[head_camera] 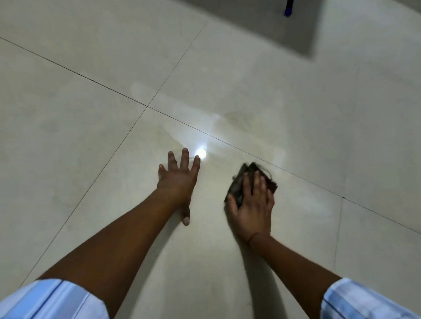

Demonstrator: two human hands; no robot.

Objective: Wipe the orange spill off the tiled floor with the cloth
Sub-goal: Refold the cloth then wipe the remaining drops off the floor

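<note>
My right hand presses a dark brownish cloth flat on the pale tiled floor, fingers spread over it. The cloth is blurred at its far edge. My left hand lies palm down on the floor to the left of the cloth, fingers apart, holding nothing. A faint yellowish smear and wet streaks show on the tile beyond both hands. No bright orange liquid is visible.
A bright light reflection sits on the floor just past my left fingertips. A dark shadowed patch lies at the far right, with a blue-tipped leg standing in it. Dark grout lines cross the floor.
</note>
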